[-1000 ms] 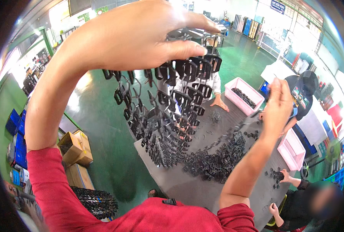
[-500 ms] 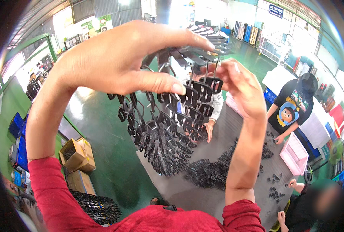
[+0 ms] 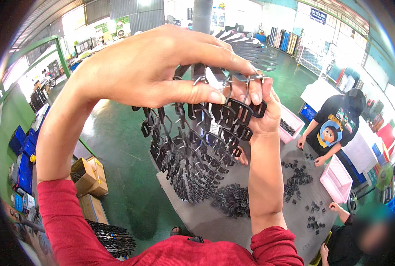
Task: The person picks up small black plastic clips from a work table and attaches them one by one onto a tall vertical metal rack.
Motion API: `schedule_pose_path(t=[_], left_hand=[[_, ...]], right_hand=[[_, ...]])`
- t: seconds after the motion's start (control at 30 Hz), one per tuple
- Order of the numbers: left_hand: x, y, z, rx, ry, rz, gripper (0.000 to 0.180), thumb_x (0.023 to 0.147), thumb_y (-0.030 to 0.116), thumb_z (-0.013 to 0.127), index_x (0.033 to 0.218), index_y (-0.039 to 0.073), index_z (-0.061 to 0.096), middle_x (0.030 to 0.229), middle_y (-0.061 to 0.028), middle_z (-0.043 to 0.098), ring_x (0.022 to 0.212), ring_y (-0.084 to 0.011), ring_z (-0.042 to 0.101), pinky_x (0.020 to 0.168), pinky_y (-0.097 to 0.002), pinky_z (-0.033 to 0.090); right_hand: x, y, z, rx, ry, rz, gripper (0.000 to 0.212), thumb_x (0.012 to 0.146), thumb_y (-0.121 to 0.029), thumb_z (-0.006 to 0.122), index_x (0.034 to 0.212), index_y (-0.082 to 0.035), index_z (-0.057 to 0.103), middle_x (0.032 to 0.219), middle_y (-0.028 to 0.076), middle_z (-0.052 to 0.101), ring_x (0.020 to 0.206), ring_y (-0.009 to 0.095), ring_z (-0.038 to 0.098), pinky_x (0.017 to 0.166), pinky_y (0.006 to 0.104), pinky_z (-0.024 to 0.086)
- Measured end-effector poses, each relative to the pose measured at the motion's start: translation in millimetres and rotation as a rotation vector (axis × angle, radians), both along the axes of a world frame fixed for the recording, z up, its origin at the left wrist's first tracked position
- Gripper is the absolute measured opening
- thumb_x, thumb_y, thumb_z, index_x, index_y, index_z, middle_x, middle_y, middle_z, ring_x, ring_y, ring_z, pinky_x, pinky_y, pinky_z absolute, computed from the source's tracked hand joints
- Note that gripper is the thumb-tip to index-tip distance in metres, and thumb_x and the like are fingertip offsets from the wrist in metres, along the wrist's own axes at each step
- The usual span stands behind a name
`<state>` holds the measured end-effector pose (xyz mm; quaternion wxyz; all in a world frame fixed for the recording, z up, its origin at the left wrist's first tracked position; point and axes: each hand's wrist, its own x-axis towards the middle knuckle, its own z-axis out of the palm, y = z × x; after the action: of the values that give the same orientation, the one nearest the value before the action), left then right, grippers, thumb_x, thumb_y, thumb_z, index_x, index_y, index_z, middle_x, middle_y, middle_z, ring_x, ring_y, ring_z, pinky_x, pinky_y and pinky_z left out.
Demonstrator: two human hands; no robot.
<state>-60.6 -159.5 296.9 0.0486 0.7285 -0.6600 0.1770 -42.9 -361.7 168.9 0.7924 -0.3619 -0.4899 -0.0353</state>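
In front of me hangs a tall rack of black plastic buckles (image 3: 197, 150), strung in many rows on wire hooks. Dark flat blades (image 3: 255, 51) fan out at its top. My left hand (image 3: 157, 66) reaches over the upper tier, fingers on top and thumb beneath, closed around the hooks. My right hand (image 3: 266, 106) is raised at the rack's right side. Its fingers curl behind the wire hooks (image 3: 253, 86) from which the nearest buckles hang, and are partly hidden by them.
Below, a grey table (image 3: 193, 221) carries heaps of loose black buckles (image 3: 233, 199). Pink trays (image 3: 337, 177) stand along its right side. One co-worker (image 3: 339, 119) stands there, another (image 3: 357, 235) sits at lower right; a third person's hand shows behind the rack. Cardboard boxes (image 3: 91, 177) are at left.
My right hand has come in closer, its fingers now curled at the hooks. The rack's top has shifted a little to the right, and my left hand has moved with it.
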Motion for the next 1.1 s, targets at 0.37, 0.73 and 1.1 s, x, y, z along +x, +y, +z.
schedule_pose_path(t=[0.37,0.73,1.1], left_hand=[[-3.5,-8.4,0.7,-0.054,-0.038,0.201,0.045,0.087,0.030,0.057,0.124,0.006,0.053,0.119,-0.0158,0.058,0.112,-0.0316,0.054,0.095,-0.0387,0.041],[-19.4,-13.3,17.4,0.083,0.116,0.329,0.078,0.088,0.052,0.051,0.129,-0.012,0.038,0.124,-0.0289,0.048,0.115,-0.0362,0.048,0.097,-0.0388,0.039],[18.4,7.7,7.6,0.080,0.045,0.182,0.067,0.081,0.042,0.061,0.133,0.002,0.043,0.128,-0.0188,0.050,0.120,-0.0339,0.048,0.100,-0.0401,0.037]], right_hand=[[-41.7,-32.9,4.7,-0.191,-0.030,-1.394,0.027,0.097,-0.026,0.048,0.079,-0.006,0.055,0.068,-0.003,0.045,0.055,0.003,0.035,0.047,0.0188,0.026],[-77.7,-172.1,-32.0,-1.784,0.646,-1.897,0.036,0.087,-0.033,0.052,0.091,0.001,0.065,0.086,0.024,0.064,0.081,0.038,0.062,0.074,0.0431,0.044],[6.5,-18.5,19.5,-0.245,0.109,-0.217,0.038,0.095,-0.035,0.047,0.111,-0.001,0.052,0.110,0.017,0.059,0.095,0.023,0.061,0.082,0.0346,0.050]])
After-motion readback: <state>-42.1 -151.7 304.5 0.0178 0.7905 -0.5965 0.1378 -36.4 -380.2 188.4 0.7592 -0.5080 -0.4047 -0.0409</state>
